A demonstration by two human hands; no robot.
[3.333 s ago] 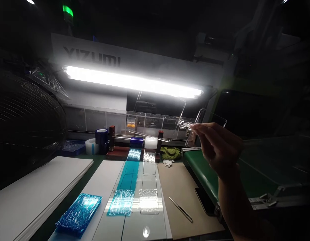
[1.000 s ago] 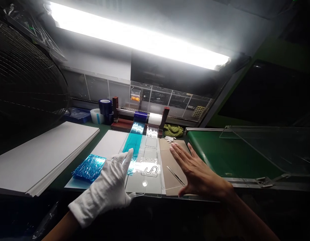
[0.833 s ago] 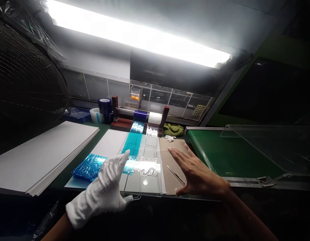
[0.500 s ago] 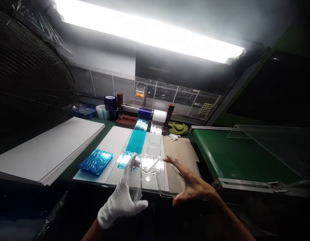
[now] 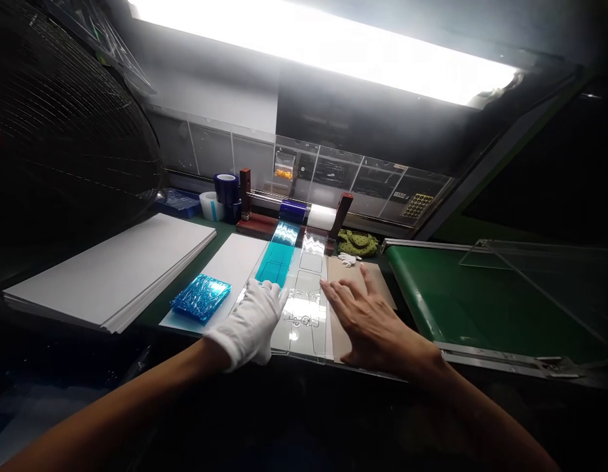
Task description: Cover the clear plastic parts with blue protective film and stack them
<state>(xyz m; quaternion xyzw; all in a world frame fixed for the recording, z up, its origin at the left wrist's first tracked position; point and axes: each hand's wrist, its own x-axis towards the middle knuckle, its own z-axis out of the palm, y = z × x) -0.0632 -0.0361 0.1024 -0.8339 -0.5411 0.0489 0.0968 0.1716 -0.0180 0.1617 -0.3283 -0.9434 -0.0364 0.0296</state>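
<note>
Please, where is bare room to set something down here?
Bare patches: the green belt, between the brown sheet and clear panel; the white stack's top, left of the blue film pile. Crowded: between left hand and right hand, around the clear piece; and behind, near the tape rolls.

Taking the clock from the middle of the view: at three o'clock, the broad green conveyor belt [image 5: 481,295] looks smooth with a soft sheen; at four, the long silver metal rail [image 5: 491,357] shines dully. At six, the clear thin-edged plastic piece [image 5: 303,320] is glossy. At seven, the white-gloved left hand [image 5: 252,320] wears matt, wrinkled cloth. At eight, the blue rectangular film stack [image 5: 202,298] is crinkled and very shiny. At nine, the thick white paper stack [image 5: 122,265] is smooth, matt.
</note>
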